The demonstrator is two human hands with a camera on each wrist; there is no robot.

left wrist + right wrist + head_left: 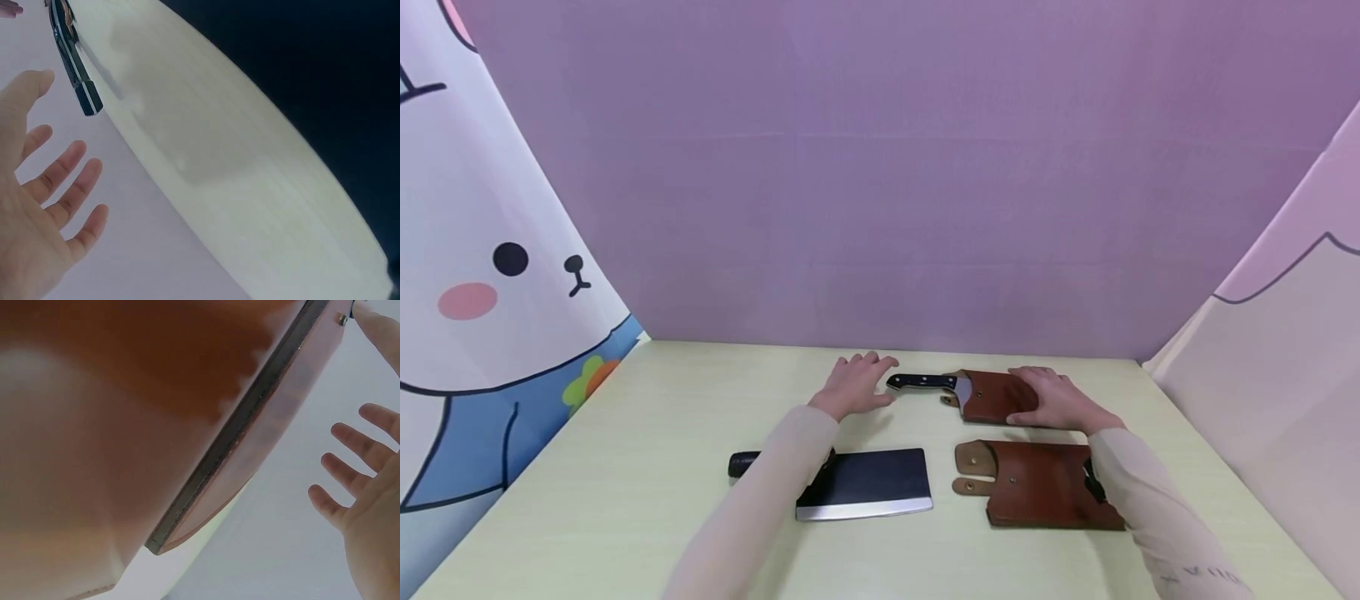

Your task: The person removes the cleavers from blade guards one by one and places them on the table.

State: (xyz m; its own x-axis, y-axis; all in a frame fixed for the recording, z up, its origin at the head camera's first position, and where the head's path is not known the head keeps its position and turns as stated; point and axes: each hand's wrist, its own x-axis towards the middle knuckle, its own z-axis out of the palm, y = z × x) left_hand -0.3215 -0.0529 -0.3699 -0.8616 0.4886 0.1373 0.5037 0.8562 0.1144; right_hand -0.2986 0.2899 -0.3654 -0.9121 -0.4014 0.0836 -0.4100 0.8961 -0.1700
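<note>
At the back of the table a knife with a black riveted handle (922,381) lies with its blade mostly inside a brown leather sheath (996,396); a little metal shows at the mouth. My left hand (853,385) hovers just left of the handle's end, fingers and thumb spread, holding nothing. In the left wrist view its straight fingers (65,169) stand apart from the handle. Over the right end of that sheath lies my right hand (1056,400), thumb along the near edge and fingers toward the far edge. The right wrist view shows those fingers (353,440) extended.
A broad cleaver (880,479) lies under my left forearm, its black handle (743,463) pointing left. Nearer me on the right is a second brown leather sheath (1037,479) with its straps unfastened, partly covered by my right forearm. A purple backdrop (880,208) rises behind the table.
</note>
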